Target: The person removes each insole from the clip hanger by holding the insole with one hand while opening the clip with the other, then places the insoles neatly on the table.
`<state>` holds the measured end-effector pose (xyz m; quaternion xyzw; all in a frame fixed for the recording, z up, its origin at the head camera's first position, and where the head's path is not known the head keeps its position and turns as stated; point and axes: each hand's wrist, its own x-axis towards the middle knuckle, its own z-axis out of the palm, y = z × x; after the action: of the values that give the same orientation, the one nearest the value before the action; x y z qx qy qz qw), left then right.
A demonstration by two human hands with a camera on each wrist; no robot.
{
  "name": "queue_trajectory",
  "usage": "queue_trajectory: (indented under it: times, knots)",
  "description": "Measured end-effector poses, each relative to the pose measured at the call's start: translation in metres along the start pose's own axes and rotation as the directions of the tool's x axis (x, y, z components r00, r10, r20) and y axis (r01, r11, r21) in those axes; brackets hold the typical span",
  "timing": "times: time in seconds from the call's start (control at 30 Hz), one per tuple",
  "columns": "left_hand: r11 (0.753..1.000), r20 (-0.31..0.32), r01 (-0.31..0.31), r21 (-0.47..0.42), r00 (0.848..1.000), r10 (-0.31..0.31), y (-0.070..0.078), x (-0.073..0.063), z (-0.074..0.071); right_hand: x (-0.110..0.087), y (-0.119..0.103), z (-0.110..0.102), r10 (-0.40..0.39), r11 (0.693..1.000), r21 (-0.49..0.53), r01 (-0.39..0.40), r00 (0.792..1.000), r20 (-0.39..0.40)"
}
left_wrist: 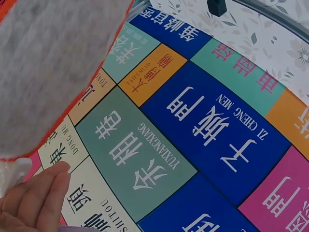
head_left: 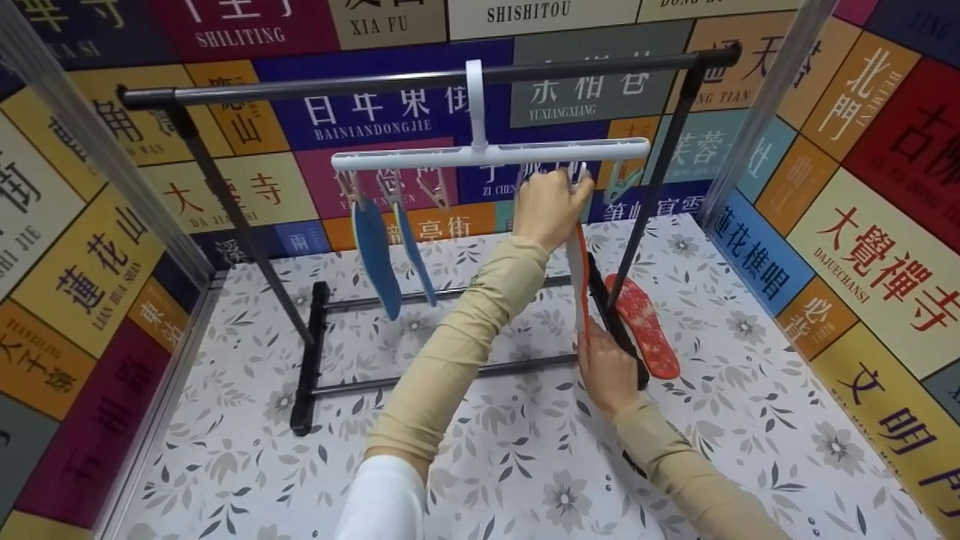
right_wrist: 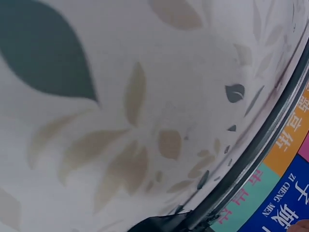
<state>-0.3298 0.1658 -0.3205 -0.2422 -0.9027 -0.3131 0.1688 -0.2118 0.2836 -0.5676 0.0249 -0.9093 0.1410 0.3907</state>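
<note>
A white hanger (head_left: 495, 154) hooks over the rack's top bar. Two blue insoles (head_left: 375, 259) dangle from clips at its left end. Toward the hanger's right side, my left hand (head_left: 551, 206) pinches a white clip (head_left: 577, 172), also partly seen in the left wrist view. Just below it hangs a red-edged insole (head_left: 581, 277), its pale fuzzy face (left_wrist: 53, 72) filling the upper left of the left wrist view. My right hand (head_left: 609, 371) grips this insole's lower end. Beside the rack's right foot, a matching red-and-white insole (head_left: 645, 326) lies on the tabletop.
The dark rack (head_left: 311, 360) stands on a floral-patterned tabletop (head_left: 525, 465). A green clip (head_left: 622, 182) hangs at the hanger's right end, and a pinkish clip (head_left: 435, 189) near the blue insoles. Walls with colourful sign panels (head_left: 82, 292) enclose the back and sides.
</note>
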Motion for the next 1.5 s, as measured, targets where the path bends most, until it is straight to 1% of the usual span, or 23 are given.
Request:
queue_trajectory:
  times: [0.27,0.47,0.6,0.7,0.77,0.9,1.0,1.17,1.3,1.37,1.5]
  knots:
    - [1.000,0.013,-0.009,0.005,1.000,0.009,0.003,-0.001,0.000,-0.015,0.009,-0.007,0.058,0.998,0.002,-0.059,0.998,0.032]
    - [1.000,0.009,-0.005,-0.030,1.000,0.005,0.005,-0.003,-0.001,-0.020,0.015,-0.012,0.089,0.996,0.016,-0.090,0.995,0.048]
    - [0.998,0.019,0.006,-0.067,1.000,-0.005,0.004,-0.004,-0.001,-0.021,0.017,-0.014,0.100,0.995,0.018,-0.102,0.993,0.064]
    - [0.995,0.019,0.010,-0.101,1.000,-0.008,0.000,-0.006,0.000,-0.021,0.018,-0.014,0.106,0.994,0.015,-0.107,0.992,0.075]
    - [0.995,0.014,0.003,-0.103,1.000,-0.001,-0.002,-0.008,0.000,-0.021,0.019,-0.015,0.112,0.993,0.017,-0.114,0.991,0.078]
    - [0.997,0.002,-0.010,-0.072,1.000,0.010,-0.006,-0.013,0.000,-0.019,0.020,-0.016,0.125,0.991,0.025,-0.128,0.988,0.090]
    - [0.999,0.003,0.000,-0.049,1.000,0.000,-0.009,-0.016,0.001,-0.016,0.019,-0.018,0.142,0.988,0.047,-0.148,0.984,0.105]
    - [0.999,-0.024,0.006,-0.053,1.000,-0.008,-0.016,-0.023,0.003,-0.015,0.020,-0.023,0.181,0.978,0.081,-0.193,0.974,0.136]
    - [0.997,-0.053,-0.013,-0.072,0.999,0.010,-0.025,-0.029,0.004,-0.014,0.022,-0.024,0.173,0.980,0.079,-0.184,0.976,0.131]
    - [0.996,-0.052,-0.016,-0.082,0.999,0.011,-0.029,-0.033,0.005,-0.014,0.024,-0.025,0.161,0.982,0.080,-0.171,0.979,0.121]
    - [0.993,-0.025,0.002,-0.118,1.000,-0.005,-0.038,-0.042,0.005,-0.014,0.027,-0.028,0.145,0.986,0.073,-0.153,0.984,0.101]
